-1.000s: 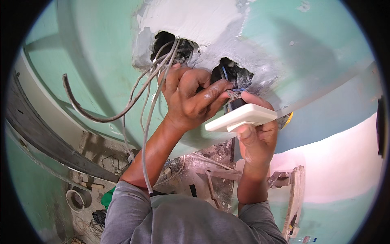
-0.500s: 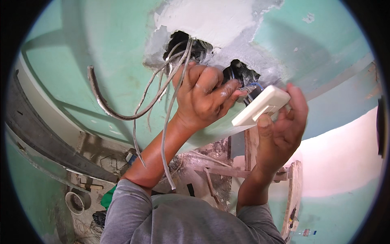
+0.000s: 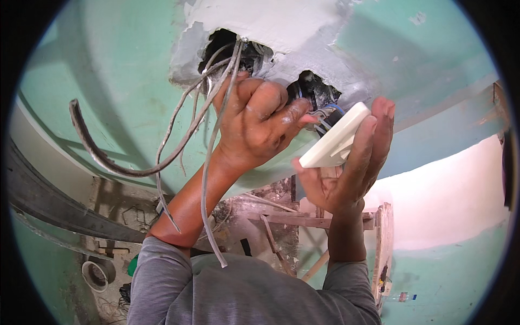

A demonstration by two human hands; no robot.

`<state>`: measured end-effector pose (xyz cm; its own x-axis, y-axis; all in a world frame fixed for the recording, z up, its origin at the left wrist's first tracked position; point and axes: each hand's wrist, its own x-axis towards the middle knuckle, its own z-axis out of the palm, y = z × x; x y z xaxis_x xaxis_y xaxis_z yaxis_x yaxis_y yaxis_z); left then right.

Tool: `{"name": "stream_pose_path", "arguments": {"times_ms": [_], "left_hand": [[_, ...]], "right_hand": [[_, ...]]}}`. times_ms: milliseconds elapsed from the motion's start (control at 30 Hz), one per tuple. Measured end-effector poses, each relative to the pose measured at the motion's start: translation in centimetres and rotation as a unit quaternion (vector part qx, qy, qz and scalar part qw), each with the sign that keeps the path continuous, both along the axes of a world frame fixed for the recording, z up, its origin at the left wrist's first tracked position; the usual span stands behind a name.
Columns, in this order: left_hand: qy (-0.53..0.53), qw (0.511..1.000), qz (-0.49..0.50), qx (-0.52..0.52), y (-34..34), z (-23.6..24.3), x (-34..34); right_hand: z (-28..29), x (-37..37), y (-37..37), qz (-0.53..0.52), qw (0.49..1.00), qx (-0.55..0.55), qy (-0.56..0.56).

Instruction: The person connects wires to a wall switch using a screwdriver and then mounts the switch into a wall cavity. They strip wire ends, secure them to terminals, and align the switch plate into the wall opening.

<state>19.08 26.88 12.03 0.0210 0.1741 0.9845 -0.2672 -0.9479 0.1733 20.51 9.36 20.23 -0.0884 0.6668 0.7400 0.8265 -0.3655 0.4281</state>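
Observation:
My right hand grips a white wall switch plate by its edges, the plate tilted away from the wall. Thin blue and grey wires run from a dark block behind the plate into the right-hand hole in the wall. My left hand is closed, knuckles up, with thumb and index finger pinched at these wires; the exact grip is partly hidden. Several grey cables hang from the left-hand hole, passing beside and across my left wrist.
Grey and white plaster patches surround the holes in the green wall. A thick cable end juts out to the left. Below are a wooden frame, a bucket and a plastic bottle.
My right hand has shifted its hold, fingers now along the plate's right side, and the plate has turned more edge-on. My left hand stays at the wires. The whole view has shifted slightly.

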Motion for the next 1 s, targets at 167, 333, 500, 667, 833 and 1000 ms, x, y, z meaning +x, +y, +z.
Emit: {"name": "stream_pose_path", "arguments": {"times_ms": [167,333,500,667,833,1000], "left_hand": [[-0.009,1.0,0.001,0.011,0.2,0.5,0.0],[-0.006,1.0,0.005,0.012,0.4,0.3,0.0],[0.0,1.0,0.026,-0.005,0.0,-0.1,0.0],[-0.001,0.999,0.016,-0.033,-0.5,-0.1,0.0],[-0.01,0.999,0.032,-0.019,-0.7,0.5,0.4],[-0.028,0.997,0.046,-0.046,-1.2,0.8,0.8]], "right_hand": [[-0.5,1.4,0.4,-0.011,0.998,0.027,-0.05],[-0.4,1.4,0.6,-0.005,0.999,0.021,-0.047],[-0.6,1.7,-0.2,-0.019,1.0,-0.014,-0.019],[-1.4,2.0,-0.1,-0.036,0.998,-0.006,-0.045],[-1.0,2.9,0.7,-0.017,0.999,0.02,-0.047],[0.3,4.2,1.7,0.041,0.999,0.019,-0.022]]}}
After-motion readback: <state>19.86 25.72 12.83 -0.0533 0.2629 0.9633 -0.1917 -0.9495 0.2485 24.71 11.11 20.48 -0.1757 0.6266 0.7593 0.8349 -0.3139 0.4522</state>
